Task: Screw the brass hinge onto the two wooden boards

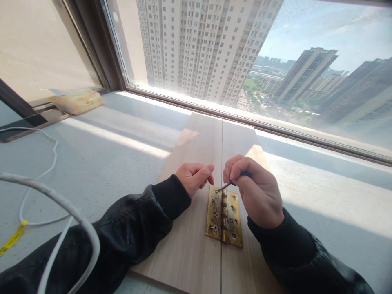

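A worn, brass-coloured hinge (213, 224) lies open across the seam between two pale wooden boards (190, 245). Several cross-head screws (216, 215) sit in its left leaf, while round holes show in the right leaf. My right hand (255, 188) is closed around a screwdriver (227, 185) with a dark shaft; its tip is at the uppermost screw of the left leaf, and most of its handle is hidden by my fingers. Just above the hinge's upper left corner, my left hand (196, 177) is closed with curled fingers; anything inside them is hidden.
White cables (88, 228) loop over the left side, one with a yellow tag (14, 239). A tissue pack (76, 102) and a phone-like device (33, 126) lie at the far left of the speckled sill (134, 143). The window frame (275, 134) runs behind the boards.
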`<state>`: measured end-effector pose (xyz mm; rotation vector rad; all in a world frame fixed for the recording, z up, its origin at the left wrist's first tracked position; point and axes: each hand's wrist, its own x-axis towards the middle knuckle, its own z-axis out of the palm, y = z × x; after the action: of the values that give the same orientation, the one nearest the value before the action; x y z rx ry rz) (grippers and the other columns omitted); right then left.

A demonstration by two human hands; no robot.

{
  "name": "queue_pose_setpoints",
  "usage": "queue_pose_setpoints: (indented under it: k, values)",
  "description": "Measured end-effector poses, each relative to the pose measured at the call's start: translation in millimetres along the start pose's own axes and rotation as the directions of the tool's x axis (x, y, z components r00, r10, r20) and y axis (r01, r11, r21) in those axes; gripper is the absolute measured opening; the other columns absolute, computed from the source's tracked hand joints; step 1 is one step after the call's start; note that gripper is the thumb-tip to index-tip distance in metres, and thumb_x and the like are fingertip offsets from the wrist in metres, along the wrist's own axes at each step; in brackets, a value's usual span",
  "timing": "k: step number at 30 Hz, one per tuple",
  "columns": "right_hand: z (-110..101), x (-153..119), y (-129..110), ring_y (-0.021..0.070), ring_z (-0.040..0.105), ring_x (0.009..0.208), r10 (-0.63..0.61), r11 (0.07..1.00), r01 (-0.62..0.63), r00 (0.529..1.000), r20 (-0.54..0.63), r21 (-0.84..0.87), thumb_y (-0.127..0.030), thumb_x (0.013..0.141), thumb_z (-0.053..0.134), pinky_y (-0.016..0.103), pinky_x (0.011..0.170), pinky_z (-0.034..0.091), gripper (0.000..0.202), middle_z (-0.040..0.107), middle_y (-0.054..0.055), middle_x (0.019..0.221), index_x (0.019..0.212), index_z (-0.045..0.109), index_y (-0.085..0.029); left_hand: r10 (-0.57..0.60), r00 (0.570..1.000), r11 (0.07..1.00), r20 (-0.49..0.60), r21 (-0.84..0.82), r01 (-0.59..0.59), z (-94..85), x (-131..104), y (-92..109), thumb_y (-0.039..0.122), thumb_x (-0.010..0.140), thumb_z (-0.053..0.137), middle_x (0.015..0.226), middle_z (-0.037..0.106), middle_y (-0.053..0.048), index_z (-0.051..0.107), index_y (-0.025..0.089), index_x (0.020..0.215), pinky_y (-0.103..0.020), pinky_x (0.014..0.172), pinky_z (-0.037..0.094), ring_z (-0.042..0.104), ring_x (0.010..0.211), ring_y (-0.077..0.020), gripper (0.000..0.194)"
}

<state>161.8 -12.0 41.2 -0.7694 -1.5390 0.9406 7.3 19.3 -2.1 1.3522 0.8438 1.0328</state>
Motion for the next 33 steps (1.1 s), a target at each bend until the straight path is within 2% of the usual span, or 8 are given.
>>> queue_pose_setpoints:
  k: [6, 14, 19, 21, 25, 27, 30, 33]
  values:
    - [0.6, -0.8, -1.7, 0.0137, 0.047, 0.068, -0.050, 0.998, 0.051, 0.998, -0.022, 0.036, -0.001, 0.077, 0.044, 0.033, 0.062, 0.036, 0.022, 0.049, -0.001, 0.074, 0.072, 0.053, -0.021, 0.008, 1.000, 1.000, 0.003, 0.000, -0.008, 0.5, 0.0, -0.5, 0.060, 0.081, 0.051, 0.040, 0.037, 0.007, 0.061, 0.013, 0.058, -0.022, 0.040, 0.022, 0.030, 0.037, -0.0044, 0.054]
    - [2.0, -4.8, 0.7, 0.0133, 0.046, 0.069, -0.054, 0.998, 0.056, 0.998, 0.043, -0.033, 0.000, 0.078, 0.044, 0.031, 0.061, 0.035, 0.023, 0.049, -0.001, 0.075, 0.073, 0.053, -0.021, 0.019, 1.000, 1.000, 0.005, 0.007, -0.019, 0.4, -0.6, 0.1, 0.057, 0.082, 0.051, 0.041, 0.037, 0.007, 0.061, 0.012, 0.058, -0.021, 0.039, 0.020, 0.029, 0.037, -0.0039, 0.052]
    - [-1.4, -2.0, -9.4, 0.0130, 0.048, 0.074, 0.000, 0.996, 0.013, 0.989, 0.146, -0.084, -0.005, 0.076, 0.043, 0.029, 0.064, 0.038, 0.020, 0.052, -0.001, 0.080, 0.079, 0.055, -0.021, 0.022, 1.000, 1.000, 0.020, 0.012, -0.022, -0.3, -0.8, 0.4, 0.056, 0.082, 0.052, 0.040, 0.037, 0.007, 0.061, 0.013, 0.058, -0.020, 0.039, 0.021, 0.029, 0.037, -0.0040, 0.050]
    - [-4.0, 0.5, -16.1, 0.0127, 0.050, 0.076, 0.021, 0.985, 0.019, 0.975, 0.222, -0.174, -0.004, 0.074, 0.041, 0.028, 0.066, 0.041, 0.023, 0.054, 0.000, 0.081, 0.081, 0.056, -0.020, 0.024, 0.999, 1.000, 0.023, 0.016, -0.025, -0.8, -0.5, 0.1, 0.055, 0.081, 0.053, 0.041, 0.038, 0.007, 0.060, 0.013, 0.057, -0.020, 0.039, 0.021, 0.030, 0.037, -0.0041, 0.049]
    - [-9.5, 4.9, -29.1, 0.0109, 0.061, 0.082, 0.021, 0.858, 0.187, 0.918, 0.397, -0.478, -0.005, 0.082, 0.049, 0.024, 0.074, 0.048, 0.024, 0.066, 0.000, 0.089, 0.097, 0.060, -0.019, 0.032, 0.999, 0.999, 0.019, 0.016, -0.032, -1.5, 0.4, -1.4, 0.054, 0.078, 0.055, 0.041, 0.038, 0.006, 0.058, 0.013, 0.055, -0.020, 0.040, 0.022, 0.030, 0.038, -0.0044, 0.047]
    - [-11.2, 5.6, -32.6, 0.0103, 0.065, 0.085, -0.020, 0.784, 0.280, 0.903, 0.429, -0.554, -0.011, 0.085, 0.056, 0.021, 0.076, 0.049, 0.024, 0.070, 0.001, 0.094, 0.107, 0.059, -0.019, 0.032, 0.999, 0.999, 0.022, 0.017, -0.033, -1.5, 0.6, -1.9, 0.052, 0.077, 0.056, 0.040, 0.038, 0.007, 0.060, 0.013, 0.057, -0.021, 0.041, 0.024, 0.030, 0.038, -0.0048, 0.044]
    - [-12.3, 5.5, -31.1, 0.0097, 0.065, 0.076, -0.130, 0.675, 0.409, 0.885, 0.447, -0.614, -0.016, 0.085, 0.063, 0.020, 0.068, 0.049, 0.019, 0.071, 0.001, 0.089, 0.103, 0.061, -0.020, 0.029, 0.999, 0.999, 0.019, 0.027, -0.030, -1.1, 0.1, -1.3, 0.049, 0.078, 0.056, 0.040, 0.038, 0.007, 0.061, 0.013, 0.058, -0.021, 0.041, 0.025, 0.031, 0.038, -0.0050, 0.041]
    - [-13.0, 5.7, -24.8, 0.0108, 0.059, 0.064, -0.206, 0.573, 0.492, 0.860, 0.466, -0.655, -0.017, 0.085, 0.062, 0.023, 0.057, 0.045, 0.010, 0.067, 0.002, 0.076, 0.095, 0.064, -0.019, 0.027, 1.000, 0.999, 0.002, 0.041, -0.027, -0.7, -1.0, 0.4, 0.046, 0.080, 0.055, 0.040, 0.038, 0.007, 0.060, 0.013, 0.056, -0.021, 0.041, 0.024, 0.031, 0.038, -0.0046, 0.041]
